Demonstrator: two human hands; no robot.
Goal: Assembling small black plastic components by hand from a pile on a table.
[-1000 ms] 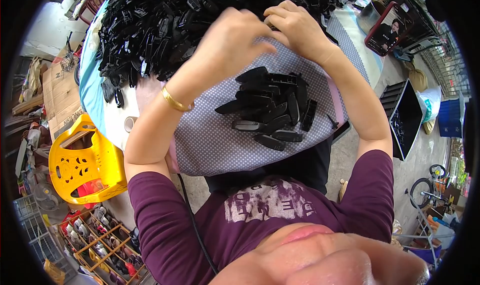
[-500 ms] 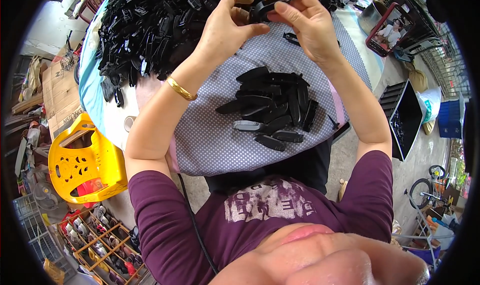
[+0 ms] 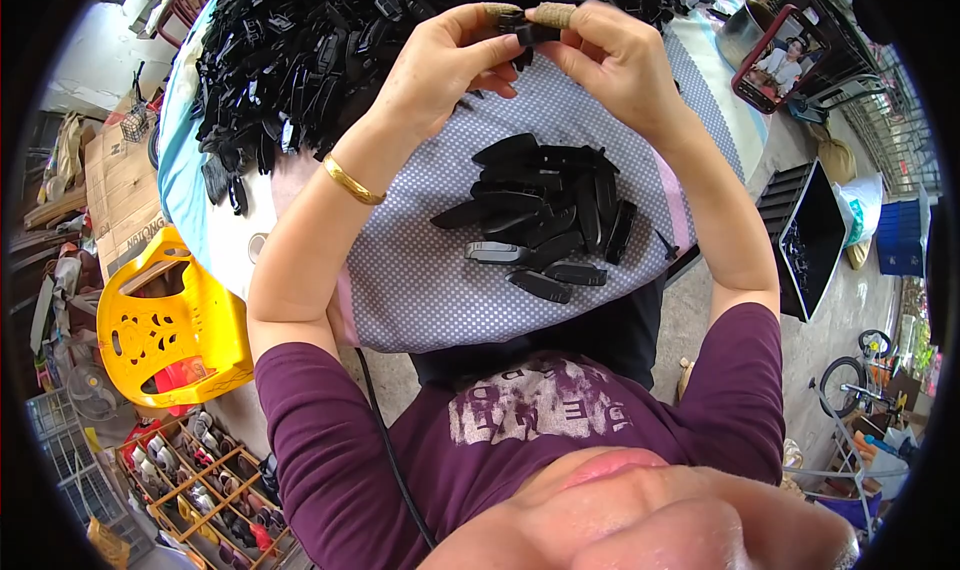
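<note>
- Left hand (image 3: 445, 65): thumb and index finger pinched on one end of a black part (image 3: 535, 34), the other fingers curled loosely below; a tan covering wraps the index fingertip.
- Right hand (image 3: 625, 65): thumb and index finger pinched on the part's other end, its index fingertip likewise covered.
- The part is held between the two hands, above the far half of the surface (image 3: 430, 315); its details are too small to tell.
- Bracelet (image 3: 352, 182): gold, round the left wrist.
- Small pile (image 3: 550, 215): long black pieces overlapping on the dotted cloth, between the forearms.
- Heap (image 3: 300, 60): many black pieces along the far side, mostly to the left.
- Phone (image 3: 780, 65): propped up at the far right, screen lit, beside a metal pot (image 3: 742, 35).
- Bin (image 3: 808, 240): black, right of the surface.
- Chair (image 3: 175, 320): yellow, to the left.
</note>
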